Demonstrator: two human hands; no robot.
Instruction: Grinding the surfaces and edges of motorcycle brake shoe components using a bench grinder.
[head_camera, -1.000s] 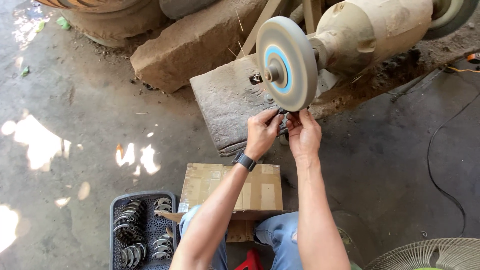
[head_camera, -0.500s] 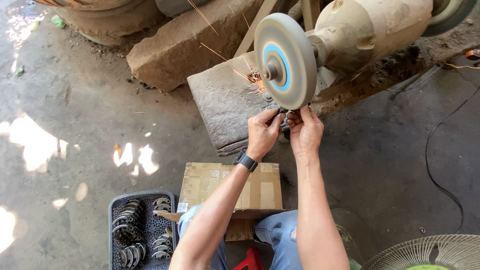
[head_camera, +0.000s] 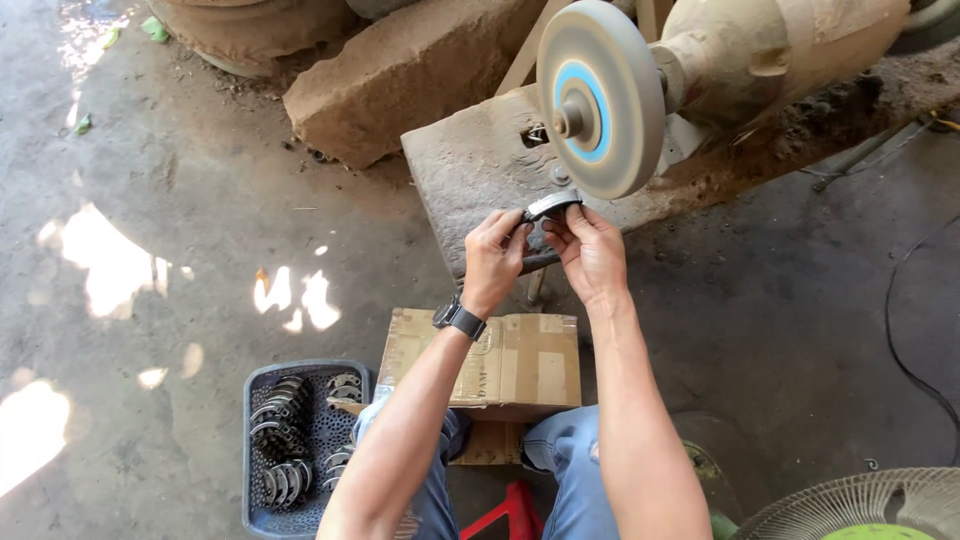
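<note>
My left hand (head_camera: 494, 258) and my right hand (head_camera: 590, 250) together hold a small curved metal piece (head_camera: 551, 205) by its two ends. The piece sits just below the rim of a grey grinding wheel (head_camera: 600, 97) with a blue centre ring, slightly apart from it. The wheel is mounted on a dusty bench grinder motor (head_camera: 770, 50). A black watch (head_camera: 459, 319) is on my left wrist.
A stone block (head_camera: 470, 165) supports the grinder; a bigger stone (head_camera: 400, 70) lies behind it. A cardboard box (head_camera: 510, 362) rests on my knees. A dark crate (head_camera: 262, 380) with several curved metal pieces stands at lower left. A fan grille (head_camera: 860, 505) and a black cable (head_camera: 900, 330) are at right.
Both hands have drawn the metal piece down and away from the wheel's edge. The sparks seen half a second ago are gone.
</note>
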